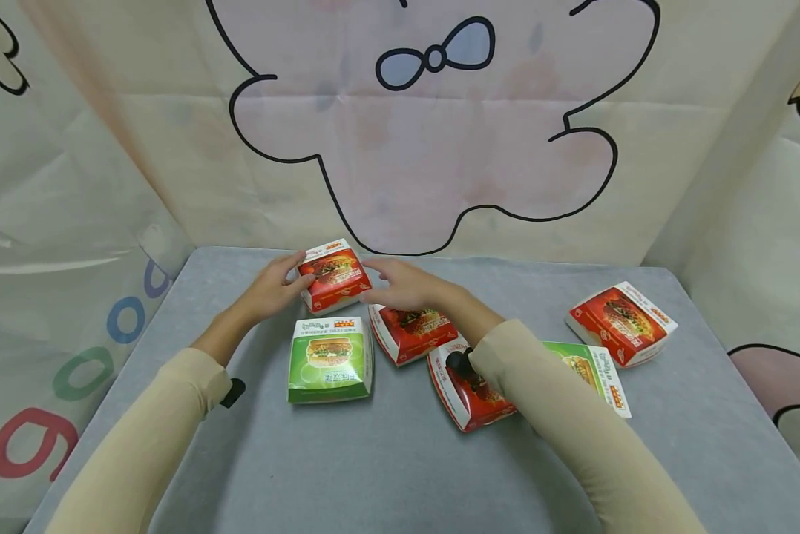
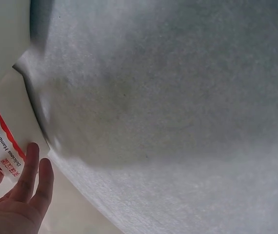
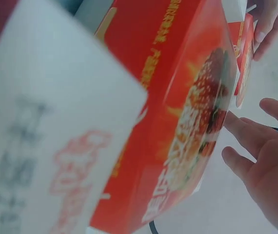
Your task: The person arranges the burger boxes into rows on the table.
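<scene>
A red hamburger box (image 1: 335, 276) sits at the back of the table between both hands. My left hand (image 1: 274, 288) holds its left side, thumb over the front of the printed face and fingers along the edge. In the left wrist view, the left hand (image 2: 24, 195) meets a white panel lettered "Delicious Hamburger" (image 2: 5, 141). At the box's right side is my right hand (image 1: 407, 285), thumb and fingers spread apart. The right wrist view shows the right hand (image 3: 270, 156) with its fingers extended, beside a large nearer red box (image 3: 178, 112).
A green hamburger box (image 1: 329, 360) lies in front of the left hand. Two red boxes, one (image 1: 413, 334) and another (image 1: 467, 389), lie below the right forearm. Further right are a red box (image 1: 620, 322) and a green box (image 1: 583, 363), partly hidden by the sleeve.
</scene>
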`<state>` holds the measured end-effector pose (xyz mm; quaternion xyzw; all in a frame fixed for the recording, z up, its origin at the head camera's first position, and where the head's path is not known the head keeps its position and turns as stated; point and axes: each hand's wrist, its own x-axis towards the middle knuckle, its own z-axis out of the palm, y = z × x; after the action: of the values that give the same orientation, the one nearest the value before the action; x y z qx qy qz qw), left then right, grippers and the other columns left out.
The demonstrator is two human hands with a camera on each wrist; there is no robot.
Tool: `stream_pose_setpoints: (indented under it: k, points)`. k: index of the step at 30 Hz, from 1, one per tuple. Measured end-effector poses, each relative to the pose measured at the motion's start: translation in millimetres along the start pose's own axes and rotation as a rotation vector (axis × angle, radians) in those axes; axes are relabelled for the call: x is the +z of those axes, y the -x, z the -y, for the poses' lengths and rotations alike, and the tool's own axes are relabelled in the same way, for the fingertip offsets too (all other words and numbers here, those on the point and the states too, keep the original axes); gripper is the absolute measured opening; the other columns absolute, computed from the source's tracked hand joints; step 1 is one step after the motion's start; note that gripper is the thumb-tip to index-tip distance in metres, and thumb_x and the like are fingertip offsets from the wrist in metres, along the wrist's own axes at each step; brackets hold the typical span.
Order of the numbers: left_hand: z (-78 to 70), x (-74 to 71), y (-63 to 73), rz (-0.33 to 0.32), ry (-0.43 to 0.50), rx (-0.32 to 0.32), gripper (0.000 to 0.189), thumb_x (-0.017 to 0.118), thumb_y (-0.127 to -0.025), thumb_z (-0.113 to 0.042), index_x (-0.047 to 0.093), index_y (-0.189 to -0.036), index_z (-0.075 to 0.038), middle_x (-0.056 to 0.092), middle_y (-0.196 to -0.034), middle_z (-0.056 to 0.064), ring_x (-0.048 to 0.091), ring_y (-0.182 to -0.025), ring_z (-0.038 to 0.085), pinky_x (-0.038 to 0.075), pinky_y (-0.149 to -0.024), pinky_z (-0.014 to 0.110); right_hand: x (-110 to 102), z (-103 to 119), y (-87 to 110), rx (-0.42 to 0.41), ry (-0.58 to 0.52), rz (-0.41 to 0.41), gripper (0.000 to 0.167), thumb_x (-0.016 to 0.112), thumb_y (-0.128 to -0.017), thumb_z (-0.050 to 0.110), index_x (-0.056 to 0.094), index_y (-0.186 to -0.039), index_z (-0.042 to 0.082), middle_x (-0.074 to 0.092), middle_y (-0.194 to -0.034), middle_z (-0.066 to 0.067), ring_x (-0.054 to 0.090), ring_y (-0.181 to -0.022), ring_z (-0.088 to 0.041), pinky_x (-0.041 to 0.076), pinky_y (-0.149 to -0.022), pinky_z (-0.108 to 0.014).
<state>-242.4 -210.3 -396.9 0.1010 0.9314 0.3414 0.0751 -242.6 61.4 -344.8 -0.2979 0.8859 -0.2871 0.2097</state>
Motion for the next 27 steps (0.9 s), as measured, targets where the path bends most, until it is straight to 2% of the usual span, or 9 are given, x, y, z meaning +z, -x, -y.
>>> stream_pose_setpoints:
  k: [4, 9, 14, 21, 27]
  points:
    - [-0.6, 0.5, -0.6, 0.004, -0.004, -0.003, 0.068, 0.053, -0.103, -0.032, 0.024, -0.156, 0.001, 0.028, -0.157, 0.026, 0.030, -0.142, 0.043, 0.039, -0.107, 0.056, 1.4, 2.1, -4.4, -0.001, 0.007, 0.023, 0.073, 0.058, -0.098, 0.038, 0.028, -0.156, 0.005, 0.031, -0.160, -0.010, 0.033, -0.144, -0.027, 0.029, -0.116, -0.042]
    - [0.8, 1.1, -1.8, 0.002, 0.003, -0.004, 0.068, 0.054, -0.103, -0.031, 0.026, -0.156, 0.000, 0.028, -0.156, 0.026, 0.035, -0.139, 0.044, 0.043, -0.103, 0.056, 4.0, 3.4, -7.2, 0.029, 0.012, 0.044, 0.074, 0.057, -0.098, 0.040, 0.028, -0.157, 0.007, 0.029, -0.161, -0.009, 0.027, -0.147, -0.024, 0.026, -0.118, -0.042]
    - [2.4, 1.6, -3.0, 0.005, 0.007, -0.007, 0.067, 0.054, -0.103, -0.032, 0.026, -0.156, -0.001, 0.028, -0.157, 0.026, 0.036, -0.139, 0.043, 0.044, -0.102, 0.055, 6.3, 3.8, -9.4, 0.043, 0.022, 0.047, 0.072, 0.057, -0.098, 0.041, 0.030, -0.156, 0.008, 0.029, -0.161, -0.008, 0.025, -0.148, -0.023, 0.025, -0.118, -0.042]
    - [0.2, 1.7, -2.5, 0.009, 0.020, -0.038, 0.067, 0.054, -0.102, -0.034, 0.027, -0.157, -0.004, 0.028, -0.157, 0.024, 0.045, -0.131, 0.044, 0.048, -0.099, 0.054, 10.6, 8.9, -11.6, 0.045, 0.043, 0.043, 0.069, 0.058, -0.098, 0.040, 0.035, -0.154, 0.008, 0.033, -0.159, -0.008, 0.027, -0.148, -0.023, 0.025, -0.118, -0.041]
    - [1.5, 0.8, -1.3, 0.008, 0.029, -0.026, 0.066, 0.053, -0.103, -0.034, 0.028, -0.156, -0.004, 0.029, -0.156, 0.025, 0.050, -0.126, 0.044, 0.049, -0.097, 0.053, 12.5, 11.4, -13.2, 0.036, 0.054, 0.052, 0.067, 0.057, -0.099, 0.038, 0.035, -0.154, 0.007, 0.032, -0.160, -0.010, 0.027, -0.147, -0.024, 0.025, -0.118, -0.042]
